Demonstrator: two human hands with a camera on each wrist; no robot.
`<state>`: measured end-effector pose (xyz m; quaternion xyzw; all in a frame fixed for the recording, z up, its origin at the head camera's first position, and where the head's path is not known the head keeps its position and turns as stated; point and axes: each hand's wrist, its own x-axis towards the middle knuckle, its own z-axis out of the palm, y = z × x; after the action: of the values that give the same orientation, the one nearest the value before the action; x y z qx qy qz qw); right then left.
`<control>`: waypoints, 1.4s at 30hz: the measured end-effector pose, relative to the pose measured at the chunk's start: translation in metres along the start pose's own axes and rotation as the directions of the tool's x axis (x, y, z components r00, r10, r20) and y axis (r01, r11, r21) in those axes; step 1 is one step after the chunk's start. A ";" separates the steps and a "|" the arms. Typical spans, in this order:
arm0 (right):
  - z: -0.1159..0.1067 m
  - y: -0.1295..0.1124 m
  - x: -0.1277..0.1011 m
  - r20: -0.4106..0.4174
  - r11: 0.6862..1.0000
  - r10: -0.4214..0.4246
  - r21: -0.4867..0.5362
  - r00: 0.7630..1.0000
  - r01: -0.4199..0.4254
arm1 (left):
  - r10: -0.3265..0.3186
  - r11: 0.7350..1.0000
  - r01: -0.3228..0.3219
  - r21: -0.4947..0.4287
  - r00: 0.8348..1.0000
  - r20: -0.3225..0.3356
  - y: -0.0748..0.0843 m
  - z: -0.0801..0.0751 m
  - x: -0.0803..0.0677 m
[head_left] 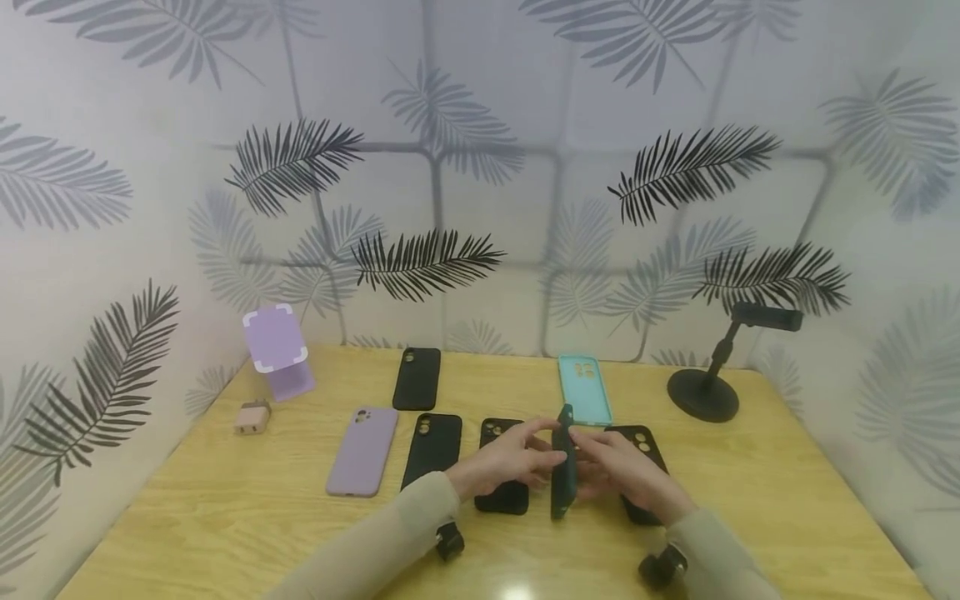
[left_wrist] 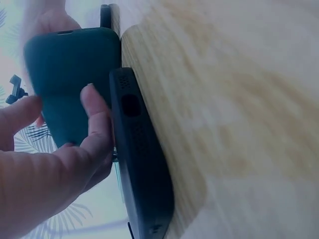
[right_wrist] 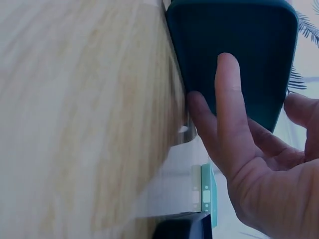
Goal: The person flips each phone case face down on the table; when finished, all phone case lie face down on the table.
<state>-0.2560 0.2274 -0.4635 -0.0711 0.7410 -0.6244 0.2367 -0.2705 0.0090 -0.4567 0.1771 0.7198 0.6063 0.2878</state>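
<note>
A dark green phone case stands on edge between my two hands, above the front of the table. My left hand holds it from the left, thumb at the case's edge and fingers against its flat side. From the other side my right hand grips it, thumb at one edge and fingers spread over the face, as the right wrist view shows. Beneath the left hand lies a black phone case with camera holes. Another black case lies partly hidden under the right hand.
Left of the hands lie a lilac case and two black cases, one nearer and one farther. A turquoise case lies behind. A black stand, a lilac stand and a pink charger stand toward the sides.
</note>
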 end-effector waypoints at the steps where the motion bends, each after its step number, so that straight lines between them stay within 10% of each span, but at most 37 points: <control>1: -0.001 -0.001 0.000 -0.001 1.000 0.004 0.001 1.000 -0.004 | -0.007 1.000 0.007 0.009 1.000 0.006 0.001 0.000 0.000; 14: -0.024 -0.003 -0.010 -0.187 0.980 -0.034 -0.200 0.982 -0.004 | -0.029 0.999 0.027 0.036 0.997 0.065 0.001 0.000 -0.001; 42: -0.023 0.005 -0.011 -0.251 0.919 -0.082 -0.394 0.964 -0.024 | -0.082 0.997 0.082 -0.001 0.996 0.025 0.003 -0.003 -0.001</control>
<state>-0.2551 0.2531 -0.4627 -0.0448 0.8749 -0.4700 0.1078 -0.2719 0.0062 -0.4527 0.1548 0.7221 0.5927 0.3215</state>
